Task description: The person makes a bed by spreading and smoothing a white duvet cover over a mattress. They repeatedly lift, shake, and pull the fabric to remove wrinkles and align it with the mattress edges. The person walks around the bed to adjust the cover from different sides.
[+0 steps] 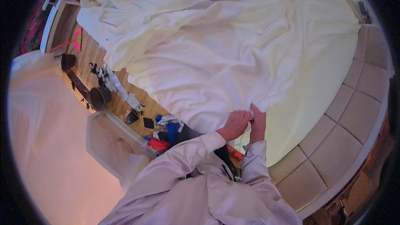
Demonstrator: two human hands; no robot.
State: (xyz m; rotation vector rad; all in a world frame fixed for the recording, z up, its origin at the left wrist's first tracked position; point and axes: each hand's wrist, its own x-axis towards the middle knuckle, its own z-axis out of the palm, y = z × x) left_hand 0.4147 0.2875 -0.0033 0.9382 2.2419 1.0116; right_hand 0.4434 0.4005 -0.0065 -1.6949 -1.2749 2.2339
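Note:
A rumpled white cover (212, 65), perhaps a duvet or sheet, spreads over the bed in front of me. My left hand (235, 125) is closed on its near edge, knuckles up. Right beside it, my right hand (258, 125) pinches the same edge with the thumb raised. The two hands meet, and cloth is bunched between them. To the right of my hands lies a smooth pale yellowish sheet (307, 112) on the mattress, partly under the cover. What the fingertips hold inside the folds is hidden.
A padded, tufted headboard (334, 137) curves along the right. On the wooden floor (118, 81) at left are dark round containers (100, 97), a pink dustpan (78, 39) and a pile of clothes (167, 132). A pale translucent curtain or sheet (47, 125) hangs at far left.

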